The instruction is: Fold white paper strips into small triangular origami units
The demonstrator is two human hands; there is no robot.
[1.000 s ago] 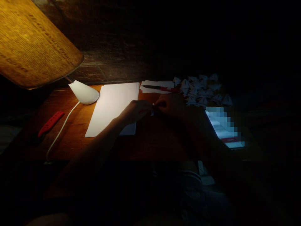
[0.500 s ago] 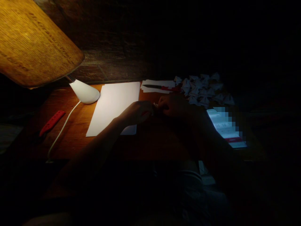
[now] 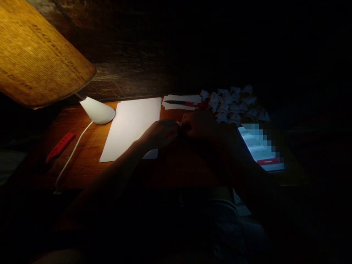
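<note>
My left hand and my right hand meet fingertip to fingertip over the wooden table. Both are closed in a pinch on a small white piece of paper, of which only a sliver shows between them. The left hand rests partly over a large white sheet. Behind the right hand lies a pile of several small folded paper pieces.
A lit lamp with a yellow shade, white base and cord stands at the left. A red-handled tool lies near the left edge. A knife with a red handle rests on paper strips at the back. A glowing phone lies at the right.
The hands have stayed together at the same spot, fingers shifting slightly on the small paper. The view has drifted a little.
</note>
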